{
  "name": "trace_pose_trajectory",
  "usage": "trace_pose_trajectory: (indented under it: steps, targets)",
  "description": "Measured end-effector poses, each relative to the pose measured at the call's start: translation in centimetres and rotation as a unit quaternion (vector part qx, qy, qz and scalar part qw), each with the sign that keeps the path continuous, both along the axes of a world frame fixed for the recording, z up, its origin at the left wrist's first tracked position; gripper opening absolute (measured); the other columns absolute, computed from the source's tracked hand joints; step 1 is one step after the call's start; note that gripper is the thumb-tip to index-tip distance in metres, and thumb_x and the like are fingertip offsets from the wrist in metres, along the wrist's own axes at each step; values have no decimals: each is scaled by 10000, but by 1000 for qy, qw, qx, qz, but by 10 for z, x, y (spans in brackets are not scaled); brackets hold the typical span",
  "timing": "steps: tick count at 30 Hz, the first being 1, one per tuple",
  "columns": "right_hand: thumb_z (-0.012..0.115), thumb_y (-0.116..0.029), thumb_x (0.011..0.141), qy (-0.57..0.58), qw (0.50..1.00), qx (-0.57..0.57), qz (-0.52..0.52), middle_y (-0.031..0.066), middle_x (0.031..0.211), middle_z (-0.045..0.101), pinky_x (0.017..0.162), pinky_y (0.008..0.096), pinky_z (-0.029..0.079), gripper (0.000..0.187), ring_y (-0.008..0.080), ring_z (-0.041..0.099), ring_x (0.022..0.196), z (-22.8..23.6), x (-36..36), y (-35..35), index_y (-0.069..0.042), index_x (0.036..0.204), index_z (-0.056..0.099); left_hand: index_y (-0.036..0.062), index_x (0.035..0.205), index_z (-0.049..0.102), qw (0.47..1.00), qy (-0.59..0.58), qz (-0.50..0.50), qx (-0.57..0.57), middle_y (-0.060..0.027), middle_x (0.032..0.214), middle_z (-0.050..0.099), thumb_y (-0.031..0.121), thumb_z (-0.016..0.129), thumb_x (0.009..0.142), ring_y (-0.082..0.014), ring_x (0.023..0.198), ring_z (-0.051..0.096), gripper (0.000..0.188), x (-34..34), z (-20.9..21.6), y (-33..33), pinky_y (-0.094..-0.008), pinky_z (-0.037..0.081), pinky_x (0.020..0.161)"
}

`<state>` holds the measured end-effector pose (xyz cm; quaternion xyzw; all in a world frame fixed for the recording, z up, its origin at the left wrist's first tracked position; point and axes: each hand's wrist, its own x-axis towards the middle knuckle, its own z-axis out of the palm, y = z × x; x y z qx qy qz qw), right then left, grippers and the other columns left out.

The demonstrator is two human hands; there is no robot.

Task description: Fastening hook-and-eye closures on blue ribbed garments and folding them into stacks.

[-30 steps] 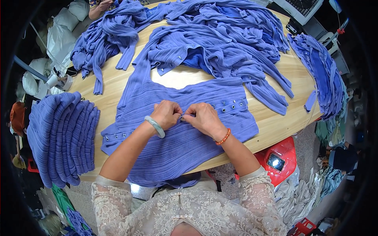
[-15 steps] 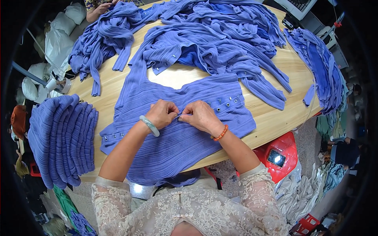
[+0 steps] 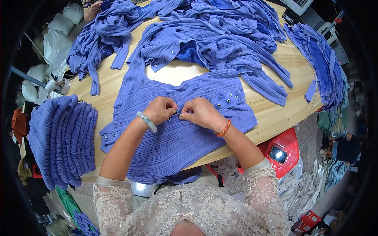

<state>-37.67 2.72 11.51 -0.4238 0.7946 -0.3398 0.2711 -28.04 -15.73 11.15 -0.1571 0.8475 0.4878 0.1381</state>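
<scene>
A periwinkle-blue ribbed cardigan (image 3: 161, 159) lies spread before me, its lower part reaching over the table's near edge. My left hand (image 3: 160, 110), with a pale green bangle at the wrist, pinches the front edge. Close beside it, my right hand (image 3: 201, 114) has thumb and forefinger closed on the same edge; an orange bead bracelet circles that wrist. A round metal-rimmed fastener (image 3: 169, 118) shows just below my left fingertips. Several more fasteners (image 3: 228, 100) run along the cloth right of my hands. My fingers hide the exact spot they grip.
Folded blue garments (image 3: 63, 141) form a stack at the left of the wooden table (image 3: 293, 104). Loose blue garments (image 3: 220, 35) heap across the far side, and more hang over the right edge (image 3: 321, 67). A phone (image 3: 278, 154) rests on a red seat. Another person's hand (image 3: 93, 11) shows far left.
Both hands stay at the front edge, my fingers shifting slightly. A fastener below my left fingertips now shows. The far person's hand has moved slightly left.
</scene>
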Motion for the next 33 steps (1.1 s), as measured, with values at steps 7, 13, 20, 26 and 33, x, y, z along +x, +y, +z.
trace_pose_trajectory:
  steps: [7,13,20,26,33]
  targets:
    - [744,-209,828,21,998,-66,-10,117,784,717,662,358,526,173,269,690,714,-2,6,5,-41,870,739,-19,905,687,1000,-14,12,6,-5,752,639,49,651,854,-58,669,540,92,1,4,3,-228,434,581]
    - [744,-250,819,11,999,29,-24,144,855,718,769,429,533,202,337,684,829,2,7,10,-55,871,737,-19,893,686,1000,0,9,12,-3,732,634,57,647,855,-61,657,532,94,3,1,5,-237,428,576]
    - [721,-232,848,126,990,-38,-47,130,889,706,726,415,531,187,337,675,820,3,16,38,-59,918,728,60,911,730,995,-24,19,-90,-72,736,694,186,662,839,-213,731,649,160,3,14,12,-396,407,846]
    - [717,-213,853,112,992,-30,-54,134,919,704,742,413,534,181,329,679,827,3,7,40,-49,926,730,45,939,720,992,-1,12,-122,-73,751,679,189,666,840,-201,768,611,183,1,20,19,-363,430,772]
    - [723,-172,835,121,989,-62,-51,157,895,700,759,413,533,176,342,676,826,-2,5,37,-16,915,719,61,952,736,974,77,-44,-210,-111,900,721,159,709,796,-292,970,575,186,-20,18,45,-411,382,905]
